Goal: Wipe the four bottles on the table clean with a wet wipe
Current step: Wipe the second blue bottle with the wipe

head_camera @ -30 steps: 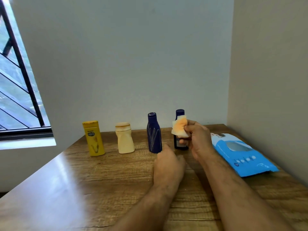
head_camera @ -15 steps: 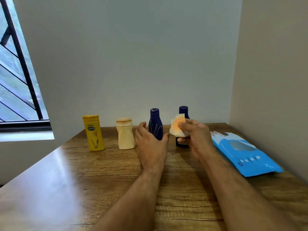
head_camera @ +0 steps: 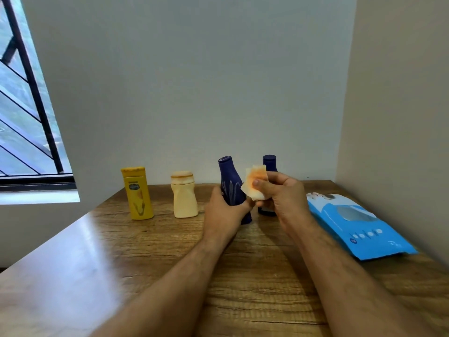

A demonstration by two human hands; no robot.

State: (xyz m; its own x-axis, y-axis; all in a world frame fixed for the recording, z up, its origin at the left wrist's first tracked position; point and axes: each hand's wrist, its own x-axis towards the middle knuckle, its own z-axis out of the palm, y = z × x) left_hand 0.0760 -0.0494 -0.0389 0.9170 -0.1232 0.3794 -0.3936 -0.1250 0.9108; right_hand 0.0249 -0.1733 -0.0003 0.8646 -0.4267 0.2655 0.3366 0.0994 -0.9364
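Several bottles stand in a row at the back of the wooden table [head_camera: 145, 251]: a yellow bottle [head_camera: 138, 193] at the left, then a cream bottle [head_camera: 184, 195], a tall dark blue bottle [head_camera: 230, 186] and a second dark blue bottle [head_camera: 269, 164]. My left hand [head_camera: 224, 212] grips the tall dark blue bottle around its lower body, and the bottle leans slightly left. My right hand [head_camera: 281, 193] pinches a folded, orange-stained wet wipe [head_camera: 255, 181] right beside that bottle's neck. This hand hides most of the second dark blue bottle.
A blue pack of wet wipes [head_camera: 359, 224] lies flat at the right, near the side wall. A window with black bars [head_camera: 24, 93] is at the far left. The back wall rises directly behind the bottles.
My left hand moved forward from the table and took hold of the tall dark blue bottle, tilting it. My right hand stayed in place with the wipe.
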